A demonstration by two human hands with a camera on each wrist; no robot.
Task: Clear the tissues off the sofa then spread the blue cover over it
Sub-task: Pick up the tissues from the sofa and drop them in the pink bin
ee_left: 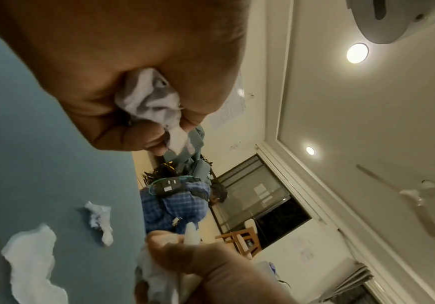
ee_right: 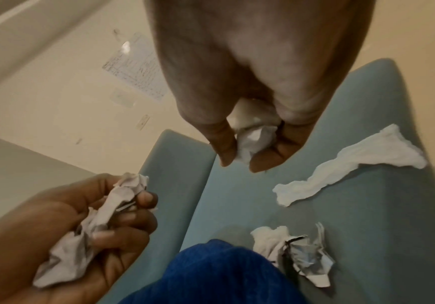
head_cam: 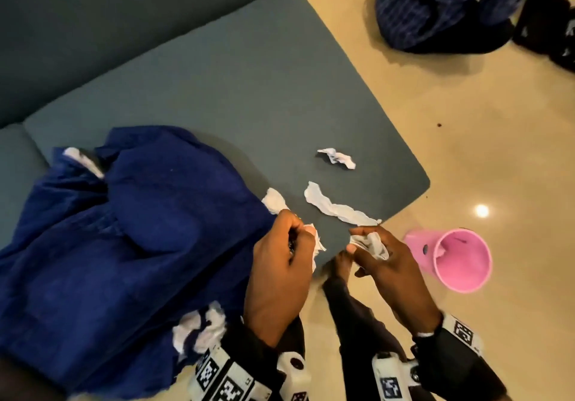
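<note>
The grey-blue sofa (head_cam: 217,95) has a crumpled blue cover (head_cam: 124,245) heaped on its left part. My left hand (head_cam: 298,239) grips a crumpled white tissue (ee_left: 151,98) at the cover's right edge. My right hand (head_cam: 364,245) grips another tissue wad (ee_right: 255,135) over the seat's front corner. On the seat lie a long tissue strip (head_cam: 336,210), a crumpled tissue (head_cam: 337,158) farther back, and one tissue (head_cam: 273,201) touching the cover's edge. More white tissue (head_cam: 199,329) shows at the cover's near edge.
A pink bin (head_cam: 460,259) stands on the beige floor just right of my right hand, its mouth open toward me. A person in blue striped clothing (head_cam: 435,5) crouches on the floor at the upper right. The sofa backrest (head_cam: 93,27) rises at the far left.
</note>
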